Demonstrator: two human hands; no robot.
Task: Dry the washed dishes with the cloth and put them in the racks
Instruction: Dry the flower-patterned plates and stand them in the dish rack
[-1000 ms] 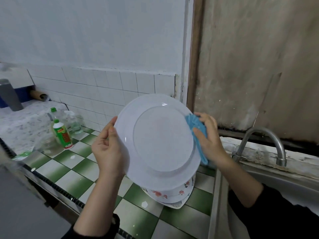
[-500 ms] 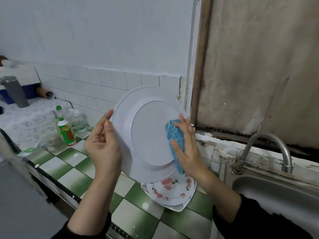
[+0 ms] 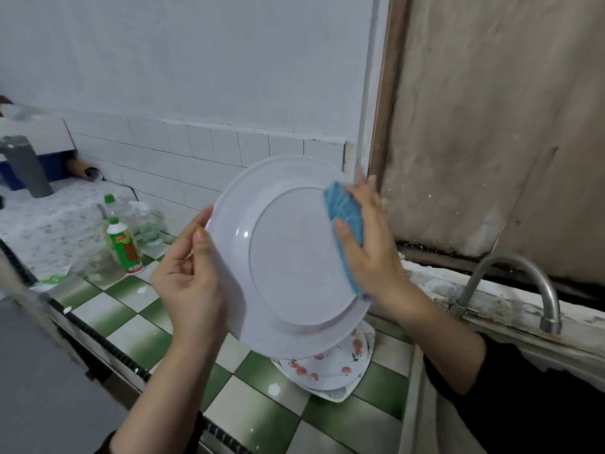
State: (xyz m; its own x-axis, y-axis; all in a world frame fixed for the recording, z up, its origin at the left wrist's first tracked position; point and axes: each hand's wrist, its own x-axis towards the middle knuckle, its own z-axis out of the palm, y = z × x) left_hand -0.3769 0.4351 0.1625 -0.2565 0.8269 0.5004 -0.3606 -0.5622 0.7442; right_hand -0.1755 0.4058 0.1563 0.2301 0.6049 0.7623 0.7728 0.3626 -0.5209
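A large white plate [image 3: 288,257] is held upright in front of me, its underside facing me. My left hand [image 3: 190,276] grips its left rim, thumb on the near side. My right hand [image 3: 370,244] presses a blue cloth [image 3: 347,214] flat against the plate's upper right part. Below the plate, a stack of flowered plates [image 3: 330,368] lies on the green and white tiled counter [image 3: 137,326]; the held plate hides most of the stack. No rack is in view.
A green-capped detergent bottle [image 3: 122,245], a clear bottle [image 3: 113,208] and glass jars [image 3: 98,267] stand at the left on the counter. The steel sink [image 3: 422,404] and its curved tap [image 3: 520,283] are on the right. A grey cup [image 3: 24,165] stands far left.
My right hand has slid the cloth from the middle of the plate's underside up to its upper right part. The plate has tilted slightly in my left hand.
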